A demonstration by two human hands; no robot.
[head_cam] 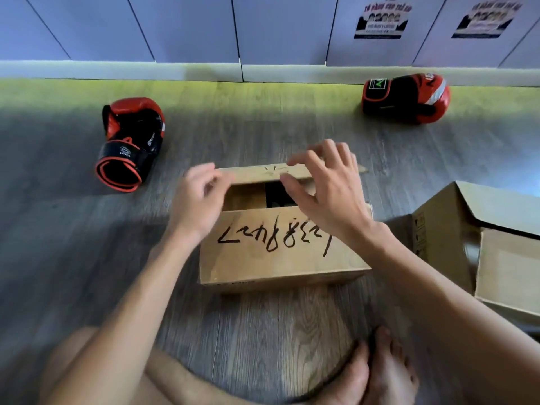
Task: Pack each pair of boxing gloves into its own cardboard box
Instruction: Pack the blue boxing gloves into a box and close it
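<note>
Plainly the coming move turns on the far flap (263, 172) of the box (280, 258), which lies crosswise just beyond the hands, its long axis running left to right. The left hand (198, 200) has its fingers curled round the flap's left end. The right hand (327, 191) arches over the right part, fingers on top and thumb at the near edge, in what looks like a loose pinch. The near flap (263, 226) already lies flat, and in the gap between the two something dark (277, 194) shows inside; what it is cannot be told. Closing the gap would likely mean drawing the far flap down and toward the body, both hands sharing it evenly. Two gloves are on the floor (73, 244) well beyond: one (131, 141) off to the left, nearer the left hand, and the other (406, 97) far right, with the open second box (444, 223) on the right-hand side.
</note>
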